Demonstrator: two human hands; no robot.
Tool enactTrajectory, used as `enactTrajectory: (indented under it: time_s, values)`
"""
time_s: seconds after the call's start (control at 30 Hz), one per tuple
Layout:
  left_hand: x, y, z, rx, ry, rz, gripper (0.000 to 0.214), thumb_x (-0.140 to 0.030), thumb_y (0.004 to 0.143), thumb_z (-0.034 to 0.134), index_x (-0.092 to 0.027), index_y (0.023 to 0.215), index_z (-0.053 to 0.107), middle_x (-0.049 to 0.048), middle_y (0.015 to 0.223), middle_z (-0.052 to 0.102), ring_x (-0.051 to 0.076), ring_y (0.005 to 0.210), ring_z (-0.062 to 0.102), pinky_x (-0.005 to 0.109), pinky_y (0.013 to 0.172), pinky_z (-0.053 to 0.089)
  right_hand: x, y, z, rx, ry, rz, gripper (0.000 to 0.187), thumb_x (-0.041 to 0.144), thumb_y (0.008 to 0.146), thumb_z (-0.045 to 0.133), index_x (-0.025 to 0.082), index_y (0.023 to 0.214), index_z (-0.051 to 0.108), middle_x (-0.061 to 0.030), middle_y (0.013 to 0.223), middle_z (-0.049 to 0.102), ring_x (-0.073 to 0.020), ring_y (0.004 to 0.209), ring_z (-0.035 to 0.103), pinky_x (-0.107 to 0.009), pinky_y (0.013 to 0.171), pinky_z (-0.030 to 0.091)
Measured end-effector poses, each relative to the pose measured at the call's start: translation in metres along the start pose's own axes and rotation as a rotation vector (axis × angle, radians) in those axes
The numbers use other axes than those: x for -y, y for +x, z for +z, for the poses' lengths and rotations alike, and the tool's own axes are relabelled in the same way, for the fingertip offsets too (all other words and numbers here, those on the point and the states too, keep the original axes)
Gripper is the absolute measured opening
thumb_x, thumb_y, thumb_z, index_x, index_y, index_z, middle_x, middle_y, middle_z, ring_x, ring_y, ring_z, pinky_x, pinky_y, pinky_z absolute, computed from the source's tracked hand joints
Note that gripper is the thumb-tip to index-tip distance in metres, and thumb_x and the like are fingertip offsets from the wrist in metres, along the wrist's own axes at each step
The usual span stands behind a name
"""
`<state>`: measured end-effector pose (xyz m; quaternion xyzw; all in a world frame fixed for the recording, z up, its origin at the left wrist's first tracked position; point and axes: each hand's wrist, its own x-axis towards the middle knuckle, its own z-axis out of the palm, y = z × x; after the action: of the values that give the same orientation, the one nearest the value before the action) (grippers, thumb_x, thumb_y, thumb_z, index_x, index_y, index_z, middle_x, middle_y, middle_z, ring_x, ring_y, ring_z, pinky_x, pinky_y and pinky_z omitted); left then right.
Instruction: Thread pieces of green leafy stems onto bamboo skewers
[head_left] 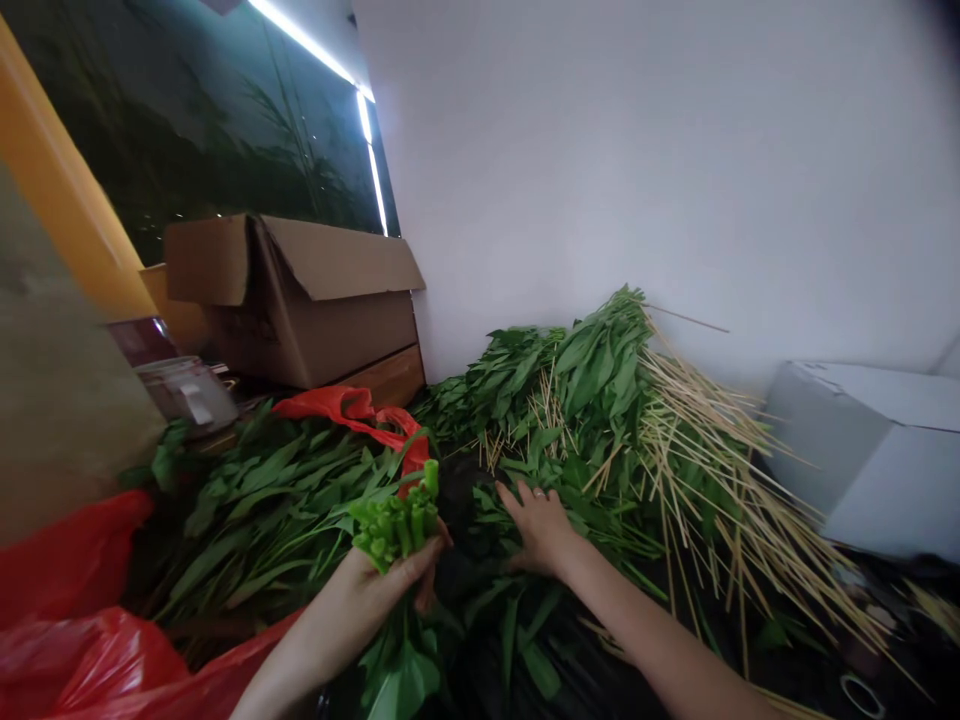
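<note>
Bunch: a bunch of green leafy stalks (397,525), thick and hollow-looking at the pale cut ends, is held low in the middle of the view, above the dark surface and just left of the loose greens.
Left hand: the left hand (375,590) is closed round the bunch just under the cut ends, with the thumb wrapped across the front.
Right hand: the right hand (540,525) is laid palm down on the heap of dark green leafy stalks (592,370), fingers stretched out and slightly spread; nothing is gripped.
Axis: the long axis of the bunch runs up and down in the view, cut ends pointing up and away, leaves hanging down towards the person.
Handling: the bunch is judged light, with stalks crisp and easily snapped or bruised, and leaves limp and floppy. A hold round the gathered stalks near the cut ends is judged firmest; taken by the leaves, stalks would likely slip out.
Surroundings: a fan of thin pale bamboo skewers (712,460) lies over the heap at right. A crumpled red plastic bag (75,640) sits at lower left, a brown cardboard box (315,300) with open flaps behind, and a white box (877,450) at far right.
</note>
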<state>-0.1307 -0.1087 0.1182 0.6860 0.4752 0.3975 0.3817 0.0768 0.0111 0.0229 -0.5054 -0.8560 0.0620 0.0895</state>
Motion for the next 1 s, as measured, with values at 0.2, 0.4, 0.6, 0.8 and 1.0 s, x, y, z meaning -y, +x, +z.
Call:
enactTrajectory:
  time_s: [0.2, 0.4, 0.6, 0.8, 1.0]
  values:
    - [-0.001, 0.016, -0.006, -0.04, 0.099, -0.013, 0.045, -0.048, 0.09, 0.05, -0.019, 0.057, 0.058, 0.001, 0.052, 0.056, 0.015, 0.05, 0.052, 0.025, 0.054, 0.045, -0.011, 0.004, -0.015, -0.107, -0.056, -0.028, 0.048, 0.002, 0.07, 0.055, 0.014, 0.116, 0.059, -0.0129, 0.101, 0.07, -0.0276, 0.099, 0.062, -0.036, 0.084, 0.042]
    - [-0.003, 0.036, -0.004, -0.163, 0.235, 0.053, 0.031, -0.04, 0.086, 0.054, -0.02, 0.063, 0.055, -0.0022, 0.053, 0.054, 0.015, 0.052, 0.053, 0.025, 0.053, 0.043, -0.026, -0.045, -0.032, -0.296, -0.051, -0.065, 0.044, -0.003, 0.073, 0.045, 0.016, 0.111, 0.059, -0.0098, 0.106, 0.065, -0.0265, 0.106, 0.053, -0.038, 0.09, 0.038]
    - [0.0, 0.089, 0.023, -0.258, 0.455, 0.127, 0.02, -0.034, 0.091, 0.049, -0.019, 0.099, 0.059, 0.0051, 0.095, 0.071, 0.022, 0.091, 0.066, 0.027, 0.075, 0.048, -0.027, -0.093, -0.003, -0.646, -0.058, -0.299, 0.06, -0.005, 0.068, 0.042, 0.018, 0.121, 0.057, -0.008, 0.11, 0.066, -0.0255, 0.097, 0.054, -0.04, 0.085, 0.037]
    - [0.041, 0.163, 0.045, -0.191, 0.883, -0.217, 0.032, -0.033, 0.089, 0.053, -0.017, 0.118, 0.052, 0.0177, 0.106, 0.07, 0.032, 0.103, 0.066, 0.036, 0.081, 0.048, -0.021, -0.096, 0.01, -0.749, -0.097, -0.36, 0.053, -0.005, 0.077, 0.038, 0.014, 0.122, 0.059, -0.009, 0.102, 0.068, -0.0242, 0.089, 0.055, -0.037, 0.079, 0.037]
    - [0.096, 0.181, 0.044, -0.172, 0.995, -0.391, 0.053, -0.019, 0.077, 0.064, -0.011, 0.127, 0.046, 0.0219, 0.11, 0.067, 0.034, 0.107, 0.063, 0.041, 0.086, 0.046, -0.023, -0.094, 0.015, -0.783, -0.092, -0.335, 0.048, 0.0, 0.082, 0.039, 0.015, 0.122, 0.06, -0.0095, 0.105, 0.069, -0.0242, 0.089, 0.055, -0.037, 0.078, 0.037]
